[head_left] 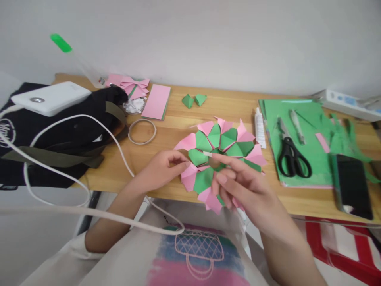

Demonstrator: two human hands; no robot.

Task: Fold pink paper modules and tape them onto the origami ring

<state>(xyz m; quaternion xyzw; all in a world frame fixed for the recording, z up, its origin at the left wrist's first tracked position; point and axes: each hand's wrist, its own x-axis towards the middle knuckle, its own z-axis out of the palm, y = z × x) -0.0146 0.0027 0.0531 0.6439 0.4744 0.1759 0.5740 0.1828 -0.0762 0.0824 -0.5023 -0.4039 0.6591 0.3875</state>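
Observation:
A round folded-paper wreath point(203, 180) has green inner pieces and pink pointed tips, with a hole at its middle. On its left side my left hand point(166, 169) pinches a pink tip between thumb and fingers. My right hand point(238, 178) lies over the lower right of the wreath, its index finger stretched toward the centre. The other fingers of that hand are curled; whether they grip the paper is hidden. At the index fingertip there is a small pale tip point(207, 154), too small to identify.
Behind the wreath lie two green folded pieces point(188, 101) and a pink paper stack point(156, 101). A tape ring point(142, 131) is left. Rightward are a white tube point(260, 129), black scissors point(293, 159) on green sheets point(312, 174), and a phone point(354, 186). A white cable point(113, 216) crosses the left arm.

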